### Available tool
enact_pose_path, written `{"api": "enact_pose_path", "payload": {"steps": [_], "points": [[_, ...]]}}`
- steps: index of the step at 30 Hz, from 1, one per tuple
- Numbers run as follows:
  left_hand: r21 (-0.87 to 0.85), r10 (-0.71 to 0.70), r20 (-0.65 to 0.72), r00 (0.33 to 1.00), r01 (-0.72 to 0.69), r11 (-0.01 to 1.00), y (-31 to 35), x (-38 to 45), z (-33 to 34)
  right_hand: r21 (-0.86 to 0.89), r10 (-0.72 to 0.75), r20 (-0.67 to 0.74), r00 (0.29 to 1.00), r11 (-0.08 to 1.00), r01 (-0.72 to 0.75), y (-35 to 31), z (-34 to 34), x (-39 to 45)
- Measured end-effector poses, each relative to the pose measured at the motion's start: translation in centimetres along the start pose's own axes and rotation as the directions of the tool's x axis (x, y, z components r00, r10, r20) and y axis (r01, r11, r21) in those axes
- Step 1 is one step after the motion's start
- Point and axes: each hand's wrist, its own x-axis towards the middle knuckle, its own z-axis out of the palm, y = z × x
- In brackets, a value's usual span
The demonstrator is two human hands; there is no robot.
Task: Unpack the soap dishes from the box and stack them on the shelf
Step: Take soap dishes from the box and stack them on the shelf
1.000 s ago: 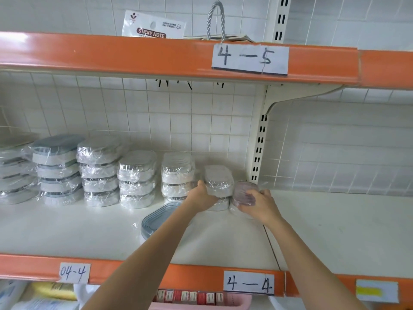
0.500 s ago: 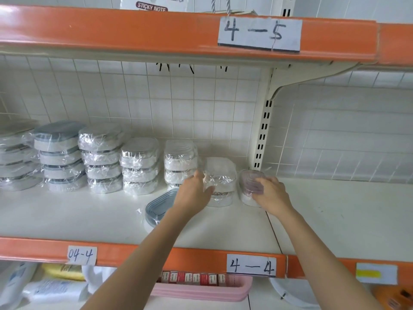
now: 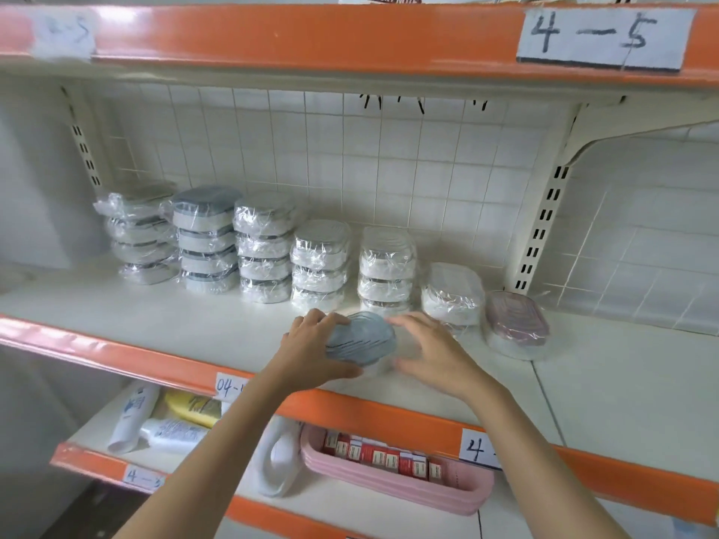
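1. Head view: a blue-grey, ribbed, oval plastic soap dish in clear wrap (image 3: 360, 338) sits tilted at the front part of the white shelf board with an orange front edge (image 3: 218, 328), just ahead of the stacks.
2. Head view: the left hand (image 3: 311, 350) holds this dish on its left side; its fingers (image 3: 311, 319) curl over the upper left rim and the thumb lies along the lower edge.
3. Head view: the right hand (image 3: 434, 354) is on the dish's right side with fingers spread and only lightly bent; motion blur hides whether they touch the wrap or grip it.
4. Head view: the dish lies between the two hands, its ribbed top facing up and towards the camera.
5. Head view: behind it stand stacks of wrapped grey and white soap dishes (image 3: 264, 252) in a row along the tiled back wall, the right-hand stacks shorter.
6. Head view: a single wrapped soap dish with a pinkish-mauve top (image 3: 515, 324) rests on the shelf to the right, just beside the last white stack and well clear of both hands.
7. Head view: below, a pink plastic basket (image 3: 393, 486) holds small red boxes.
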Motion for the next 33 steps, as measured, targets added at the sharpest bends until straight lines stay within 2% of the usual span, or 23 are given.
{"api": "enact_pose_path", "payload": {"steps": [2, 4, 6, 11, 14, 18, 24, 33], "points": [[-0.074, 0.043, 0.024, 0.999, -0.041, 0.996, -1.2, -0.4, -0.9, 0.063, 0.009, 0.164, 0.986, 0.998, -0.020, -0.9, 1.0, 0.5], [-0.097, 0.063, 0.042, 0.997, -0.059, 0.994, -2.6, -0.7, -1.7, 0.138, 0.010, 0.209, 0.978, 0.990, -0.040, -1.5, 1.9, 1.0], [-0.108, 0.053, 0.035, 0.998, -0.049, 0.993, -4.1, -0.9, -2.4, 0.167, 0.004, 0.198, 0.980, 0.985, -0.037, -2.1, 2.7, 1.5], [-0.167, -0.042, -0.069, 0.997, 0.030, 0.985, -6.8, -1.1, -3.7, 0.088, -0.024, 0.145, 0.989, 0.996, 0.011, -3.0, 4.2, 3.0], [-0.194, -0.025, -0.104, 0.994, 0.004, 0.981, -7.6, -1.0, -4.3, 0.117, -0.021, 0.098, 0.995, 0.993, 0.009, -3.6, 5.3, 3.8], [-0.267, -0.039, -0.182, 0.982, -0.011, 0.964, -9.1, -0.8, -5.2, 0.132, -0.021, 0.107, 0.994, 0.991, 0.006, -4.4, 6.1, 4.9], [-0.194, 0.027, -0.223, 0.974, -0.071, 0.978, -11.4, -0.1, -6.9, 0.111, -0.003, 0.059, 0.998, 0.994, -0.003, -6.1, 7.5, 6.3], [-0.115, 0.145, -0.174, 0.974, -0.166, 0.979, -13.3, 0.7, -8.0, 0.115, 0.038, 0.054, 0.998, 0.992, -0.044, -7.6, 8.4, 7.3]]}}
